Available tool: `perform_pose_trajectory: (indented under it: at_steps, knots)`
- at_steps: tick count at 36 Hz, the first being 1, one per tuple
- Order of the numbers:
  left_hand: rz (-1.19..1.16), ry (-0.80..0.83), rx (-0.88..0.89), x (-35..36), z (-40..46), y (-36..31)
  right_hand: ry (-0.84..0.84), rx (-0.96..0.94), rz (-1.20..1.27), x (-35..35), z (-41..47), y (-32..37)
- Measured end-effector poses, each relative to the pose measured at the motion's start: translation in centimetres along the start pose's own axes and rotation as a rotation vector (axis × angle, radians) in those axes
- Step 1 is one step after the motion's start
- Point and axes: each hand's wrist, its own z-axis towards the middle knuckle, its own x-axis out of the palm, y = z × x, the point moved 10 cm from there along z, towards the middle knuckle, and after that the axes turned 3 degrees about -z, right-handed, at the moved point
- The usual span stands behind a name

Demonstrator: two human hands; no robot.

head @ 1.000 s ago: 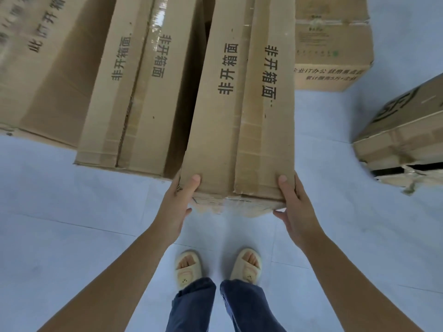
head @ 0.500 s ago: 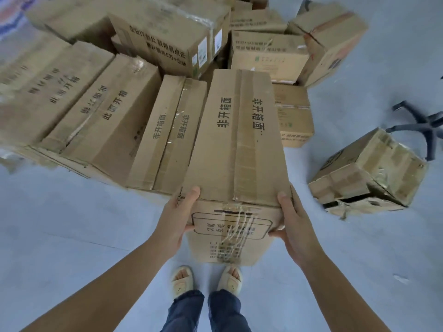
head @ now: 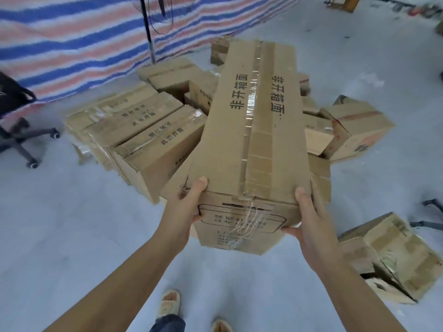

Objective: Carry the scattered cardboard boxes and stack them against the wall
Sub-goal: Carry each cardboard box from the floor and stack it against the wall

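I hold a long taped cardboard box [head: 254,130] with black printed characters lifted off the floor, its near end toward me. My left hand [head: 184,209] grips the near left corner, thumb on top. My right hand [head: 309,219] grips the near right corner, thumb on top, fingers under the end face. Behind and below the box lies a pile of cardboard boxes [head: 143,135] on the grey floor. A crushed box [head: 393,255] lies alone at the right.
A striped blue, red and white tarp [head: 72,39] hangs at the back left with a black pole [head: 148,32] in front of it. An office chair base [head: 21,140] stands at the left, another chair leg [head: 429,212] at the right. My sandalled feet [head: 170,303] stand below.
The box has risen off the pile and its far end has tipped upward. My view has lifted, so the tarp and more of the floor now show. Both hands kept their grip.
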Motion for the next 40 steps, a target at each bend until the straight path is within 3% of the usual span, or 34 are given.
perform_pose_trajectory:
  at_steps: [7,12,18,28,40]
  knots:
    - [-0.026,-0.169,0.187,-1.6,-7.1,-1.5,0.267,-0.107,0.004,2.0,-1.1,3.3]
    - [-0.036,-0.323,0.214,-5.3,-12.5,-1.7,0.413,-0.050,0.018,5.4,-3.0,2.8]
    - [-0.123,-0.593,0.256,-11.4,-21.7,0.1,0.702,-0.059,-0.029,11.3,-8.6,1.4]
    - [-0.287,-1.031,0.292,-18.5,-42.3,8.0,1.184,-0.082,-0.212,17.9,-26.1,-2.5]
    - [-0.489,-1.429,0.322,-18.8,-70.0,21.1,1.570,-0.100,-0.265,14.3,-52.2,-9.3]
